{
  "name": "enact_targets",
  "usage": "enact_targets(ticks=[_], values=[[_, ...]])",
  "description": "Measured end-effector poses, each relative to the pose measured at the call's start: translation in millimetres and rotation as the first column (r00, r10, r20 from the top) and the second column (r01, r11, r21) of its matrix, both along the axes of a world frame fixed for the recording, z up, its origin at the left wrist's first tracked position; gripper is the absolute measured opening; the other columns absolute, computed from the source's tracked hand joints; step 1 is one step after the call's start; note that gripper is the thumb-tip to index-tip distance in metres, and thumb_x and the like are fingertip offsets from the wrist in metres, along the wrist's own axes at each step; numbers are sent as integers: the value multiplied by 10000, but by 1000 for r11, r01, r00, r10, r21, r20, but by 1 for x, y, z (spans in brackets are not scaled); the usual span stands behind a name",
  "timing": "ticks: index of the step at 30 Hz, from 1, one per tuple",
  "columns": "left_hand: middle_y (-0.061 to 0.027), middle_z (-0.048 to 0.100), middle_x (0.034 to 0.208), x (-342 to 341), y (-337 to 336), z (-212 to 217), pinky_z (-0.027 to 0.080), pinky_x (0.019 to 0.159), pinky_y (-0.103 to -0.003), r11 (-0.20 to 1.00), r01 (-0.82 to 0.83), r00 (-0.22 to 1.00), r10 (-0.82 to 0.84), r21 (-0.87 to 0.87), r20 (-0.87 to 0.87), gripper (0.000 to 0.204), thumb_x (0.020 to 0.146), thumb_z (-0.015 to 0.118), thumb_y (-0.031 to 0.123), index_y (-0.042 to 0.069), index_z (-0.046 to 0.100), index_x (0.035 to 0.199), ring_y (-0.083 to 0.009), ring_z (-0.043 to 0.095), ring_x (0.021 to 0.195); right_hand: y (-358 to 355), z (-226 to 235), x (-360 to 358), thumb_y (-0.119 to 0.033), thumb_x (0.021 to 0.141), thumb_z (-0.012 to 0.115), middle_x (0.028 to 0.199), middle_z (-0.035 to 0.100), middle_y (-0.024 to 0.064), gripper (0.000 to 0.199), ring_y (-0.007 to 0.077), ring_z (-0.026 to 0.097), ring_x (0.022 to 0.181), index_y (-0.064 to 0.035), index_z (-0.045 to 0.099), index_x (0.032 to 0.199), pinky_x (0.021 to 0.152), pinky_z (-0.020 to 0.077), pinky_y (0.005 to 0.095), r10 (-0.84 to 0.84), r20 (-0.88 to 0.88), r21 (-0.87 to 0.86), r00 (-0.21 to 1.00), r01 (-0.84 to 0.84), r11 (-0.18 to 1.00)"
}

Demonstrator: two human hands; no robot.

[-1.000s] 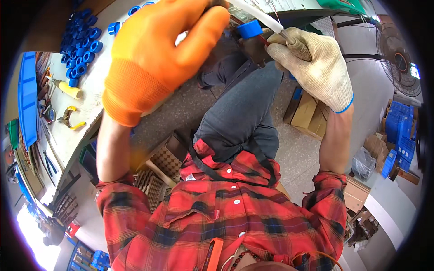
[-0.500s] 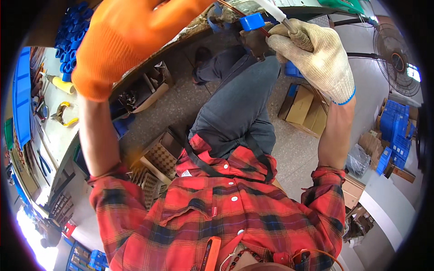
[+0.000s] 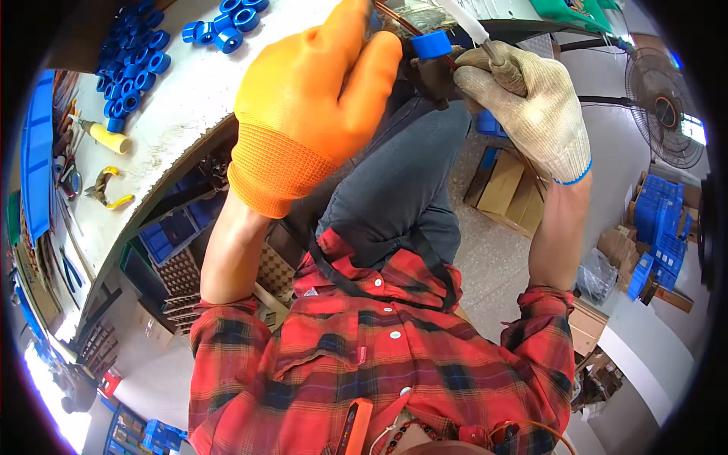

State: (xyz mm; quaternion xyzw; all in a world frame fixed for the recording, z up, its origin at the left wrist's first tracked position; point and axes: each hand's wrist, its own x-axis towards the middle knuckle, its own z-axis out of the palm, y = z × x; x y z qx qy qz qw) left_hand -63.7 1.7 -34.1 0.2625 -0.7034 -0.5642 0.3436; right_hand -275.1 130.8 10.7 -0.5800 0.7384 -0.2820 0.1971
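Now both gloved hands meet at a small blue ring (image 3: 432,44) held above the lap.

Round, smooth and bright blue, the ring sits at the tip of a thin reddish wire (image 3: 394,19), just over the counter (image 3: 189,98) edge. The right hand (image 3: 531,106), in a cream knit glove, has its fingers closed on a pale rod-like tool (image 3: 474,26) aimed at the ring. The left hand (image 3: 318,98), in an orange glove, curls beside it; its grip is hidden. Judging by this, fitting is under way, and the next move calls for steady alignment. More blue rings (image 3: 133,64) lie on the counter.

Blue rings (image 3: 136,53) perhaps crowding bench (image 3: 197,98)
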Motion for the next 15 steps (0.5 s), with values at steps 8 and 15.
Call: enact_targets(ticks=[8, 15], values=[[-171, 764, 890, 0, 4, -5, 533, 719, -360, 996, 4, 997, 3, -94, 76, 372, 1039, 715, 152, -64, 723, 1341, -315, 660, 744, -1, 2, 4, -211, 1020, 807, 857, 778, 55, 226, 136, 676, 723, -26, 834, 1147, 701, 542, 281, -15, 51, 19, 999, 14, 1000], [-179, 781, 926, -2, 3, -10, 552, 734, -357, 985, 2, 991, 22, -173, 133, 429, 1037, 719, 127, -65, 702, 1421, -318, 692, 768, -5, 6, 15, -153, 1037, 790, 842, 739, 53, 226, 127, 641, 727, 10, 835, 1186, 719, 547, 272, -66, 179, 10, 982, 65, 998]])
